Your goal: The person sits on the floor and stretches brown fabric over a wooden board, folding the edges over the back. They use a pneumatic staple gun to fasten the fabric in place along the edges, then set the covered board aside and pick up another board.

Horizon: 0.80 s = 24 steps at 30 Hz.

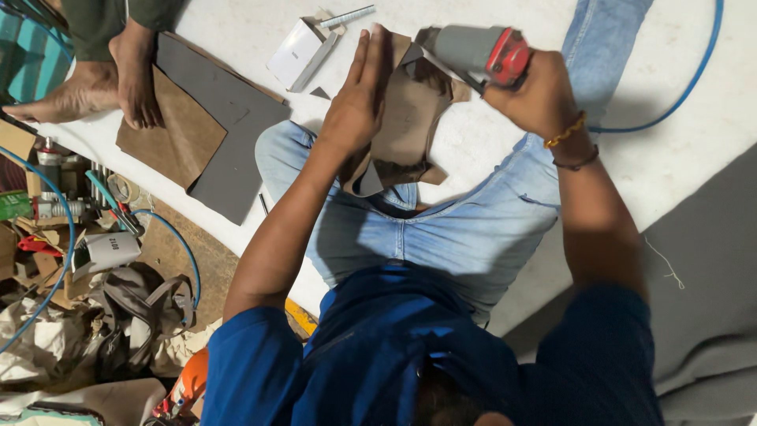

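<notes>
At the bottom of the frame is the person's blue shirt, and above it their legs in light blue jeans point(441, 237). They sit on a white floor point(694, 47).

In the middle of the frame, a pile of brown pieces point(406, 118) lies on the lap. They look like thin leather or card. They look light and bendy, so they would flop if lifted by one corner. A flat palm on top, or a pinch at a firm edge, looks like the best way to keep them in place.

The left hand point(355, 99) lies flat on the brown pieces. Its fingers are straight and close together, pressing down.

The right hand point(536, 95), in the upper right of the frame, is wrapped tight around a grey tool with a red end point(481, 51). The tool's tip touches the top edge of the pile. A blue hose point(702, 75) runs past it on the floor.

At the upper left, another person's bare feet point(118, 79) rest on a brown sheet point(169, 130) and a grey sheet point(236, 142). A small white box point(296, 51) lies near the top. Messy tools and bags fill the lower left.
</notes>
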Each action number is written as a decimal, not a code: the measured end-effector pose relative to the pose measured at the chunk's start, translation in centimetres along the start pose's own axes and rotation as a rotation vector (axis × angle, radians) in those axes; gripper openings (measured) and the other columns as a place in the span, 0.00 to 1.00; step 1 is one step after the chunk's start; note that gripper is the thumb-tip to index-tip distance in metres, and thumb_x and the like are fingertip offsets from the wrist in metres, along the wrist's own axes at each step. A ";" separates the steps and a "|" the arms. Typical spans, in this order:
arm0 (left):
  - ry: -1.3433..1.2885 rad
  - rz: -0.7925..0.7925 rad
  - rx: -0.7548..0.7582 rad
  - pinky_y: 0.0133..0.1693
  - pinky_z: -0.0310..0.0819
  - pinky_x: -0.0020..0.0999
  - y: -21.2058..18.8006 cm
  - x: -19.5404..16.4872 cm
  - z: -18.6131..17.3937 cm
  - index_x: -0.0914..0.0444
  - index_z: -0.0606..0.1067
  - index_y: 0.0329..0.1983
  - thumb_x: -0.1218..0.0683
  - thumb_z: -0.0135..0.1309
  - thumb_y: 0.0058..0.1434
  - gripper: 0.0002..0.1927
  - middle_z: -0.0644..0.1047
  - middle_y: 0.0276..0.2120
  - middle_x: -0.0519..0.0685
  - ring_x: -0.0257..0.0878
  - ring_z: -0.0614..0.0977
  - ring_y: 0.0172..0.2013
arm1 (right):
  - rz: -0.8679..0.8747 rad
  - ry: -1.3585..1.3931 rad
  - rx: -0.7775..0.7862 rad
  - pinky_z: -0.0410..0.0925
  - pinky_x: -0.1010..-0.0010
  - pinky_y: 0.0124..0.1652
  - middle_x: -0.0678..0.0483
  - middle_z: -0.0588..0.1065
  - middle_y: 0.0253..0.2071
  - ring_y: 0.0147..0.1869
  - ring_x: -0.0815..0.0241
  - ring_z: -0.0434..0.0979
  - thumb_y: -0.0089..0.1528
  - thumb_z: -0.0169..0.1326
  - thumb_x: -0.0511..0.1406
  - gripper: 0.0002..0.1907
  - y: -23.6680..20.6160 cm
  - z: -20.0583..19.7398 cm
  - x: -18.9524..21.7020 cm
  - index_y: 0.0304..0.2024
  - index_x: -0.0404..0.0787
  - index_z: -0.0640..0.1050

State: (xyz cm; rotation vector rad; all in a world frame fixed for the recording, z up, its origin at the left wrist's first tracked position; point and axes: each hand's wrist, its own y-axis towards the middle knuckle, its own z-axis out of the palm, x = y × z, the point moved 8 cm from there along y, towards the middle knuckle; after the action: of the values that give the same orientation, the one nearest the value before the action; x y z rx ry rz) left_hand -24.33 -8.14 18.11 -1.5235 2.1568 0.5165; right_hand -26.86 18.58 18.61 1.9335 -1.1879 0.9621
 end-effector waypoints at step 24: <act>-0.571 -0.028 0.088 0.74 0.49 0.42 -2.2 -3.3 2.2 0.70 0.35 0.78 0.55 0.70 0.57 0.63 0.46 0.77 0.69 0.58 0.51 0.77 | 0.305 -0.906 -0.146 0.68 0.48 0.51 0.39 0.74 0.40 0.47 0.38 0.75 0.60 0.60 0.28 0.15 -21.0 -10.9 -9.4 0.47 0.33 0.71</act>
State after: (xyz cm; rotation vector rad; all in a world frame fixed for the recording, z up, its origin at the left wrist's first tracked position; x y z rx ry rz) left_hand -20.99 -5.10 17.96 -1.1748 1.6886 0.7320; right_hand -13.23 39.30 12.89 2.1523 -2.0217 0.0598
